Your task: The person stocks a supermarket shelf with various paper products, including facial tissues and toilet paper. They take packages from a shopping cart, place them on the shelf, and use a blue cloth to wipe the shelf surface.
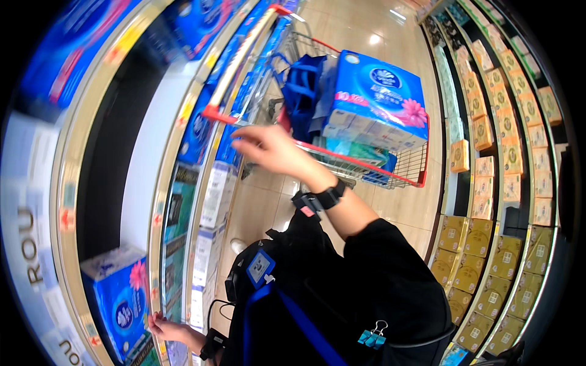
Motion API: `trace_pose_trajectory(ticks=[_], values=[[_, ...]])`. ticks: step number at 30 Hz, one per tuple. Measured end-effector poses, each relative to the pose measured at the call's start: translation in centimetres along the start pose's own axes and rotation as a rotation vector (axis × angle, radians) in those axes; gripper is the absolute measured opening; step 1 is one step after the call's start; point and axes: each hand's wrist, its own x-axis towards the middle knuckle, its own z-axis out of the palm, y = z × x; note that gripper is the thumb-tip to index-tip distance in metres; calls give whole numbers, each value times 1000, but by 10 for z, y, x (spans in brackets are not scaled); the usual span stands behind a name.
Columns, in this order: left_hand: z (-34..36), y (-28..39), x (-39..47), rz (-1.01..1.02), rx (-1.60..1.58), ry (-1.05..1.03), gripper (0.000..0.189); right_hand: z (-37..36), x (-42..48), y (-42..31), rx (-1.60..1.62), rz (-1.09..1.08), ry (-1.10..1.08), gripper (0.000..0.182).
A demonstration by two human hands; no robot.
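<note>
My right hand (pixel 270 148) hangs in the air just below the red corner of the cart handle (pixel 222 114), fingers loosely bent and apart, nothing held. Beyond it, the metal shopping cart (pixel 403 176) carries a large blue Vinda tissue pack (pixel 377 94). A dark blue bag (pixel 303 94) sits next to that pack, and a green package (pixel 355 150) lies under it. At the lower left my left hand (pixel 162 325) is at the shelf's front rail, beside another blue tissue pack (pixel 116 304). Whether its fingers touch the rail I cannot tell.
Shelves on my left hold more blue packs (pixel 201 27), green packs (pixel 178 215) and white packs (pixel 215 196). Across the tiled aisle floor (pixel 393 203), the right-hand shelves carry orange packs (pixel 508 114) and gold boxes (pixel 485 293). A cable (pixel 213 311) loops near my left wrist.
</note>
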Motion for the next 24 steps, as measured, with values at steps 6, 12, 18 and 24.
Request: trace_pose_trajectory(ticks=[6,12,18,24], values=[[203,125,-121,195,-56,-450,16,-235,-34,89,-259,113,724,28],[389,264,-279,357,-101,-1417,20,-337,-123,174,-971,499,862,65],[521,277,-423,159,240,-1916,53,-350,-148,206,-293,846,846,88],[538,274,-480,-330,55,-1992,53,-356,-145,202,-82,859,830,72]])
